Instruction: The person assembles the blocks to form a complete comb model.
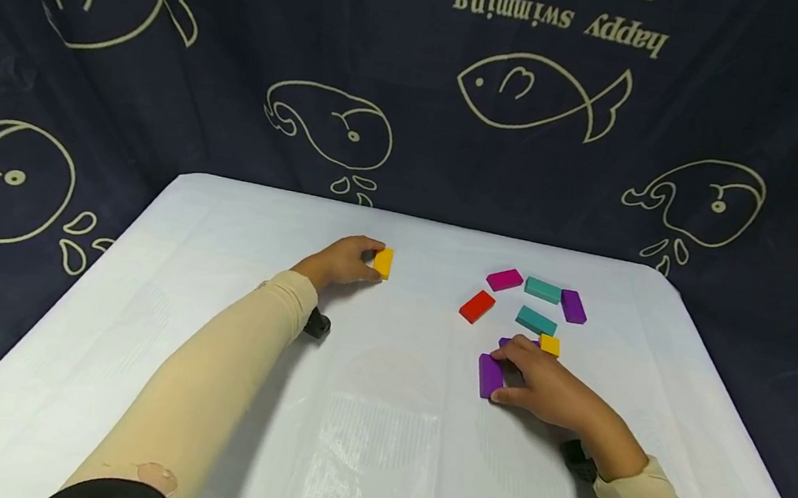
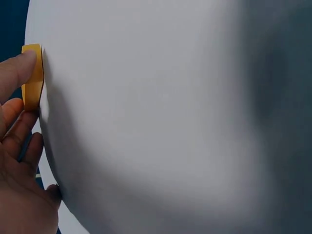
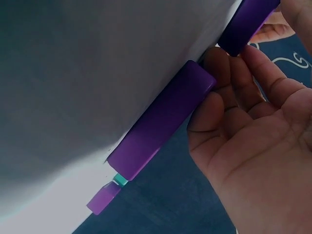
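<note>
My left hand (image 1: 344,262) pinches a yellow block (image 1: 383,264) between thumb and fingers, over the far left part of the white table. The same yellow block (image 2: 33,78) shows at the left edge of the left wrist view, with the thumb across its face. On the right, my right hand (image 1: 551,387) holds a purple block (image 1: 491,376) by its ends with thumb and fingertips. In the right wrist view, that purple block (image 3: 247,25) is at the top right. A second purple block (image 3: 161,122) lies right by the curled fingers, mostly hidden behind the hand in the head view.
Beyond the right hand lie a small yellow block (image 1: 549,345), two teal blocks (image 1: 537,321), a red block (image 1: 477,306), a magenta block (image 1: 504,280) and another purple block (image 1: 574,307). A dark fish-print cloth (image 1: 422,75) hangs behind the white table (image 1: 367,489).
</note>
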{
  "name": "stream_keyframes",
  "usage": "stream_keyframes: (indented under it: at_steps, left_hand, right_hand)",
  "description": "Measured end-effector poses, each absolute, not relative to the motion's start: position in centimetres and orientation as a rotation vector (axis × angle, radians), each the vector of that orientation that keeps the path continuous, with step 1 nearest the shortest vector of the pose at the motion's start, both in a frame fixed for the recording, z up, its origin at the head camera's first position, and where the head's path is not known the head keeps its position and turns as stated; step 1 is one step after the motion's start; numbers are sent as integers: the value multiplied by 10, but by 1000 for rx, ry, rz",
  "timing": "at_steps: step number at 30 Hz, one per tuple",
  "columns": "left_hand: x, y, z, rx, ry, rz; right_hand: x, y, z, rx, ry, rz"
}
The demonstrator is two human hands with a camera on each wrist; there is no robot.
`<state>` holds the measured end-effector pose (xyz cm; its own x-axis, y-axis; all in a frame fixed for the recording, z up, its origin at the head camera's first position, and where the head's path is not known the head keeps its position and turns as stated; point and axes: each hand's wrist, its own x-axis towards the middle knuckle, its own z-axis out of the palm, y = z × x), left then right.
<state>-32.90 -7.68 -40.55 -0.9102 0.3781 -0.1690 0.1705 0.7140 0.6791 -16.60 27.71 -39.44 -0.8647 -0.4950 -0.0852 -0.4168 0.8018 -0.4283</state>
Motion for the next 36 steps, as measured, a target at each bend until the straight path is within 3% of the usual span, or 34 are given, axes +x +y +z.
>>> stream_keyframes:
  at_steps: [36]
  left_hand:
    - [-332,-95,-418,460,2566,1088]
  right_hand:
    - [-170,276,-393,-743,2804,-642]
